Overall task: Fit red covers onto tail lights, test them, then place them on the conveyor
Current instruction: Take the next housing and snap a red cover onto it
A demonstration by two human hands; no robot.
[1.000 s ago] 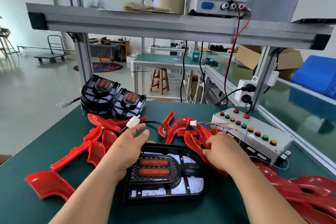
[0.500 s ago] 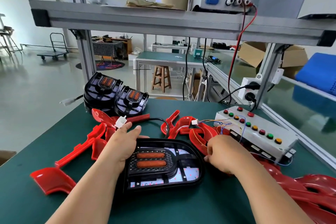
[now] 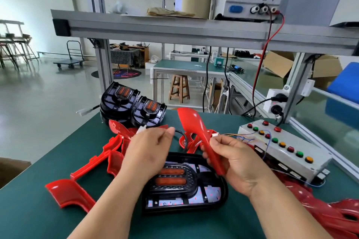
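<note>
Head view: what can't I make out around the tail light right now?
All head view.
- Tail light: upper left hidden under the left hand.
- White connector: mostly behind that hand; grip unclear.
- Red cover in the right hand: partly covered by its fingers.
- Red cover pile: cut by right edge.
</note>
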